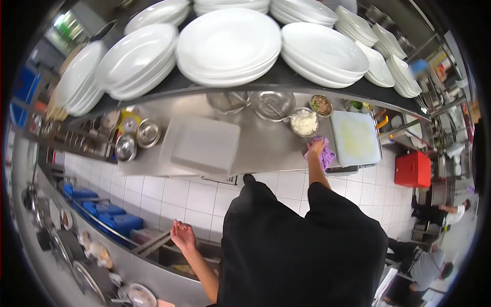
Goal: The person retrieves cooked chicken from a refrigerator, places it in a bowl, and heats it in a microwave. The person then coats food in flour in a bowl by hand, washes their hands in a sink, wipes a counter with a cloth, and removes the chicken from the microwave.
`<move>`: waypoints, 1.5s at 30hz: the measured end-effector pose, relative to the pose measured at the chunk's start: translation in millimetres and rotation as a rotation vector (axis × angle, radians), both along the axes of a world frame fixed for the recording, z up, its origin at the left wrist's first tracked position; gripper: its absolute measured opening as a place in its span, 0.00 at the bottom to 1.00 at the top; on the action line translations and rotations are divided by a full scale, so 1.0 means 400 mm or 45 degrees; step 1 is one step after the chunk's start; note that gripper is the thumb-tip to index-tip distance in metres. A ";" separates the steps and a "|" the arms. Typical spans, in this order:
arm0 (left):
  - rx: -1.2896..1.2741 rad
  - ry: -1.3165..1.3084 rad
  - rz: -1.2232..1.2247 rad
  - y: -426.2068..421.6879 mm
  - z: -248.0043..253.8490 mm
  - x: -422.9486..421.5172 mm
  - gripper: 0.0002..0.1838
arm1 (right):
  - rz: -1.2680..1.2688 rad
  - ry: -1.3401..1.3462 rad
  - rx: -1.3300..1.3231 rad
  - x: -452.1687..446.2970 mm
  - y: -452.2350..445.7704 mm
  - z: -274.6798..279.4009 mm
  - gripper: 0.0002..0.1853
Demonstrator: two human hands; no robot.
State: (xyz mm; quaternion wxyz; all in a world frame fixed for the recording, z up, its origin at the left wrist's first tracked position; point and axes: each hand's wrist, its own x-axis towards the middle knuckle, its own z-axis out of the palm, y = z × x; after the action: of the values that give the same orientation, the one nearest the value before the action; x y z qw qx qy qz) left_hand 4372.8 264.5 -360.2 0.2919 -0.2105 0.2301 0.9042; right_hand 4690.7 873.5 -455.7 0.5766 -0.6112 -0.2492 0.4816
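My right hand (317, 147) is closed on a purple cloth (325, 153) at the front edge of the steel counter (266, 148). Just right of it lies a pale cutting board (355, 138) with yellowish stains. A bowl of white chopped food (304, 123) stands behind the cloth, and a bowl of brownish pieces (321, 105) is beyond that. My left hand (182, 235) hangs in the air at the lower left, away from the counter, fingers partly curled and apart, with nothing in it. A translucent plastic tub (204, 146) sits on the counter's left part.
Stacks of white plates (228, 46) line the shelf above the counter. Metal bowls (148, 133) stand at the counter's left end. A red box (412, 170) is at the right. Two people (428, 266) are at the lower right. Blue containers (120, 222) lie at the left.
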 end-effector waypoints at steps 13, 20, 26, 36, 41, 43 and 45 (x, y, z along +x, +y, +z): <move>-0.118 0.172 -0.204 0.699 0.003 -0.299 0.12 | 0.312 0.177 -0.270 0.083 0.742 -0.055 0.32; -0.786 0.459 0.030 0.713 -0.070 -0.389 0.11 | 0.753 -0.193 -0.638 0.044 0.472 -0.079 0.33; -1.882 0.691 0.051 0.657 -0.203 -0.356 0.22 | 0.899 -0.040 -0.548 0.011 0.228 -0.156 0.34; -1.580 0.847 -0.462 0.592 -0.155 -0.289 0.33 | 0.911 0.384 -0.286 -0.102 0.191 -0.062 0.34; -1.364 0.893 -0.645 0.499 -0.210 -0.315 0.22 | 0.864 -0.365 -0.227 -0.209 0.096 -0.017 0.21; -1.347 0.820 -0.647 0.451 -0.228 -0.329 0.21 | 0.924 -0.464 -0.053 -0.252 0.056 -0.017 0.15; -1.328 0.723 -0.620 0.398 -0.246 -0.355 0.19 | 0.942 -0.348 0.054 -0.380 -0.032 0.054 0.12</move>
State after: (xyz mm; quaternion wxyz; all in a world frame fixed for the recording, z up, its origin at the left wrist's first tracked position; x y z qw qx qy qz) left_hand 4231.0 423.9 -458.5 0.2760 -0.0189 0.7493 0.6017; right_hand 4538.7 860.5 -433.9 0.3381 -0.5266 -0.5369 0.5658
